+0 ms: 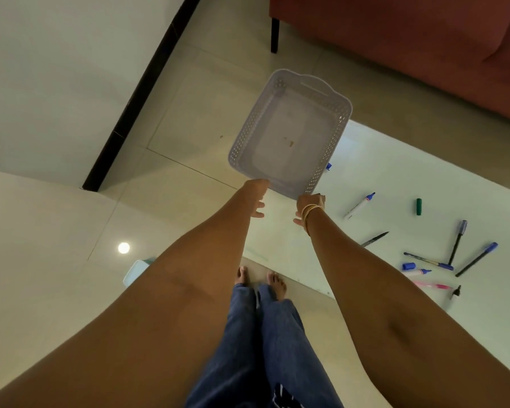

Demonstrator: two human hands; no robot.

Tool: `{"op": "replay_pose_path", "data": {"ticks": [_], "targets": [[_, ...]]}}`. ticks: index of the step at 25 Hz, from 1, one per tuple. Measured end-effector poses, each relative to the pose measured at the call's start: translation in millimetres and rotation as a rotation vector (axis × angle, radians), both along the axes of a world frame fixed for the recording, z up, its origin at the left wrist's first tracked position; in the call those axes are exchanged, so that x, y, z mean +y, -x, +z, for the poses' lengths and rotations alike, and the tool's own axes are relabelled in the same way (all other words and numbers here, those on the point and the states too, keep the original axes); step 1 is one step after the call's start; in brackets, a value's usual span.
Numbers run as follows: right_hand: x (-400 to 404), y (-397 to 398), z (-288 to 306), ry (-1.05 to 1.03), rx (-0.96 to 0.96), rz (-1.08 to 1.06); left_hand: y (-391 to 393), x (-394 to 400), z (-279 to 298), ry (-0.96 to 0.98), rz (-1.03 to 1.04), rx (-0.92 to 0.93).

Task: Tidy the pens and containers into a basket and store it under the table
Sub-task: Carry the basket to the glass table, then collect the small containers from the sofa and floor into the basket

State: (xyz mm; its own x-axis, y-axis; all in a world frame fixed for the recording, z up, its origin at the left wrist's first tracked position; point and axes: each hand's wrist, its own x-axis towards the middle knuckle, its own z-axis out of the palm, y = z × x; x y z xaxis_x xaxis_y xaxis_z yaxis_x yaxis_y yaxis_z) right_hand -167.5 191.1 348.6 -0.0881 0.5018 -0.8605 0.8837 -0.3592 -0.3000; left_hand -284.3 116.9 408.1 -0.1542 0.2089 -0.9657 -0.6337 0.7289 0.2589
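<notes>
A pale lilac perforated plastic basket, with nothing in it, is held out over the far left corner of the white glass table. My left hand grips its near left edge and my right hand, with gold bangles at the wrist, grips its near right corner. Several pens and markers lie scattered on the table to the right: a white marker with a blue cap, a green cap, a black pen, blue-capped pens and a pink pen.
A rust-red sofa with a black leg stands beyond the table. A white wall with a black skirting strip runs at the left. A pale teal object lies on the tiled floor by my left arm. My bare feet stand at the table's near edge.
</notes>
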Motion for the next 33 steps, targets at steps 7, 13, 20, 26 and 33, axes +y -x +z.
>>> {"op": "replay_pose_path", "data": {"ticks": [7, 13, 20, 26, 33], "targets": [[-49.4, 31.8, 90.3, -0.324, -0.101, 0.443, 11.8, -53.6, 75.0, 0.108, -0.348, 0.365], [-74.4, 113.2, 111.5, -0.317, -0.096, 0.709, 109.5, -83.8, 82.0, 0.143, -0.629, 0.608], [-100.0, 264.2, 108.9, -0.368, -0.061, 0.622, 244.2, -142.3, 79.9, 0.209, -1.258, 1.141], [-86.0, 370.1, 123.6, -0.445, 0.042, 0.669, 349.3, -132.0, 89.1, 0.228, -1.307, 1.342], [31.6, 426.9, 121.9, -0.463, -0.05, 0.637, 429.5, -19.2, 88.1, 0.16, -1.377, 1.312]]}}
